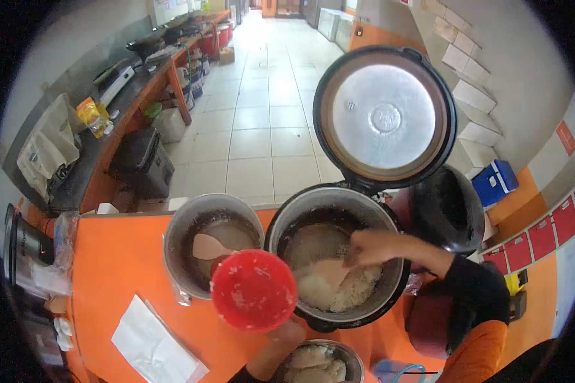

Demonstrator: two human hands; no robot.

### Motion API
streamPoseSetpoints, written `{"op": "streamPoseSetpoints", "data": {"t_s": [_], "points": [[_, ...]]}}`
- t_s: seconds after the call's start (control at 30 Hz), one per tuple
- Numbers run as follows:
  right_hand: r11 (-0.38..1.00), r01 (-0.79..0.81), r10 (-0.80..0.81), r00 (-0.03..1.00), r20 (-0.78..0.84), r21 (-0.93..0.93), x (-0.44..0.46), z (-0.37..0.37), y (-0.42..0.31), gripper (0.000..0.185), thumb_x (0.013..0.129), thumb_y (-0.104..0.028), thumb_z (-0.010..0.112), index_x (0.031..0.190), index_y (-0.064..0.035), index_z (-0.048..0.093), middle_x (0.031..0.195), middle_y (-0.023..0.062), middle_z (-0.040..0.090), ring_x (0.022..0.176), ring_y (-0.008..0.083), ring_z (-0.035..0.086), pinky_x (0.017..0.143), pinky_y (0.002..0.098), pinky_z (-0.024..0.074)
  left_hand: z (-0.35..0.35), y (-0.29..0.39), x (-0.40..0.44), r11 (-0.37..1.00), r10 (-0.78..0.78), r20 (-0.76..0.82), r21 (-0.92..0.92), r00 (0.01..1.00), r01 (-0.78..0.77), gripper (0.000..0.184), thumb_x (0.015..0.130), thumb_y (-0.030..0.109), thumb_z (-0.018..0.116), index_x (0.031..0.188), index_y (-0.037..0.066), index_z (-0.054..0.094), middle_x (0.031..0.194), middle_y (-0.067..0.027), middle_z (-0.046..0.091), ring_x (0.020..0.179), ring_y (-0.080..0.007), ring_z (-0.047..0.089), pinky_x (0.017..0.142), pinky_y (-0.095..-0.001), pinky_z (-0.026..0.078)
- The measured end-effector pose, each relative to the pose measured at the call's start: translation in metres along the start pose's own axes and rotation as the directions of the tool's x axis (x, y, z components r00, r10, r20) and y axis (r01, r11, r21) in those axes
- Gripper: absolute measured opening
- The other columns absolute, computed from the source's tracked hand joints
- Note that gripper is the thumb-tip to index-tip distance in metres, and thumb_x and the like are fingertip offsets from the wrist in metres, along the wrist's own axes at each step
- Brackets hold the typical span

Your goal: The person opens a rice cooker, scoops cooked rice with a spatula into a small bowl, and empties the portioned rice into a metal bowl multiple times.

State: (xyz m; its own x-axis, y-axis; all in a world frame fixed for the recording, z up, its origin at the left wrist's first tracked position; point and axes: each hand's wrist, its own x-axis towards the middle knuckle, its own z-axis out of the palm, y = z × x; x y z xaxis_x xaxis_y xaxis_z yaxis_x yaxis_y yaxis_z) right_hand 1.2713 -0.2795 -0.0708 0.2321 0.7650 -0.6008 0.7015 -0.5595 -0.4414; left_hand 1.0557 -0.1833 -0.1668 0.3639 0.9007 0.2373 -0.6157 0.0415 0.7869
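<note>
My right hand (pixel 372 247) is closed round a pale rice paddle (pixel 332 271), whose blade reaches down to the rice (pixel 348 297) in the open rice cooker pot (pixel 397 268). The rice lies mostly along the pot's near side. My left hand (pixel 291 335) grips the near side of a red plastic bowl (pixel 253 290), with its fingers partly hidden. White rice bits stick to the bowl. It overlaps a grey metal pot (pixel 172 255), where a second pale paddle (pixel 209 247) rests. Close to my left wrist stands a metal bowl of rice (pixel 316 367).
The cooker's hinged lid (pixel 384 118) stands raised behind its pot. A dark, closed cooker (pixel 444 210) is at the right. White paper (pixel 156 345) lies on the orange table (pixel 118 255). A blue-handled clear container (pixel 390 370) is at the near edge.
</note>
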Motion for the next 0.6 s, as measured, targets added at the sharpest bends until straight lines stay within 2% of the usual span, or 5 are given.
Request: {"op": "streamPoseSetpoints", "data": {"t_s": [0.17,0.33,0.47,0.57,0.6], "points": [[0.978,0.147,-0.149,0.989,-0.001,-0.15,0.005,0.005,-0.026,0.034,0.082,-0.035,0.057,0.091,-0.0049,0.07,0.072,0.0144,0.066,0.069,0.0273,0.065,0.063,0.0395,0.0481,0.008,-0.002,0.005,0.997,0.045,-0.051,-0.059,0.998,-0.048,0.067,0.09,0.031,0.056,0.141,0.01,0.019,0.144,-0.0195,0.021,0.128,-0.0305,0.033,0.105,-0.0409,0.03],[0.954,0.27,-0.284,0.952,0.114,0.128,-0.006,-0.012,-0.023,0.034,0.086,-0.035,0.057,0.095,-0.0047,0.069,0.055,0.0018,0.053,0.05,0.0121,0.05,0.048,0.0296,0.0409,0.014,0.003,0.016,0.989,0.09,-0.058,-0.114,0.994,-0.096,0.068,0.09,0.031,0.056,0.141,0.01,0.017,0.144,-0.0193,0.021,0.128,-0.0304,0.033,0.105,-0.0408,0.03],[0.928,0.207,-0.257,0.958,0.13,0.31,-0.026,-0.024,-0.023,0.033,0.089,-0.034,0.056,0.093,-0.0046,0.07,0.054,-0.0024,0.046,0.046,0.0071,0.038,0.042,0.0243,0.0322,0.015,0.022,0.034,0.987,0.091,0.03,-0.139,0.995,-0.085,0.068,0.09,0.031,0.055,0.141,0.009,0.016,0.144,-0.0191,0.021,0.128,-0.0303,0.033,0.105,-0.0408,0.03],[0.896,0.197,-0.206,0.978,-0.022,0.397,-0.055,-0.027,-0.018,0.032,0.09,-0.034,0.057,0.093,-0.0043,0.071,0.053,-0.0046,0.043,0.044,0.0052,0.036,0.04,0.0221,0.0276,0.019,0.058,0.052,1.0,0.011,0.192,0.006,0.981,-0.012,0.069,0.092,0.029,0.051,0.142,0.005,0.011,0.144,-0.0158,0.022,0.129,-0.0294,0.032,0.106,-0.0414,0.029],[0.904,0.11,-0.097,0.994,-0.053,0.414,-0.073,-0.035,-0.026,0.031,0.089,-0.033,0.058,0.094,-0.0044,0.07,0.053,-0.0055,0.042,0.044,0.0043,0.035,0.039,0.0216,0.0257,0.017,0.067,0.056,1.0,0.027,0.201,-0.006,0.979,-0.027,0.069,0.092,0.029,0.051,0.142,0.005,0.011,0.144,-0.0158,0.022,0.129,-0.0294,0.032,0.106,-0.0414,0.029]]}}
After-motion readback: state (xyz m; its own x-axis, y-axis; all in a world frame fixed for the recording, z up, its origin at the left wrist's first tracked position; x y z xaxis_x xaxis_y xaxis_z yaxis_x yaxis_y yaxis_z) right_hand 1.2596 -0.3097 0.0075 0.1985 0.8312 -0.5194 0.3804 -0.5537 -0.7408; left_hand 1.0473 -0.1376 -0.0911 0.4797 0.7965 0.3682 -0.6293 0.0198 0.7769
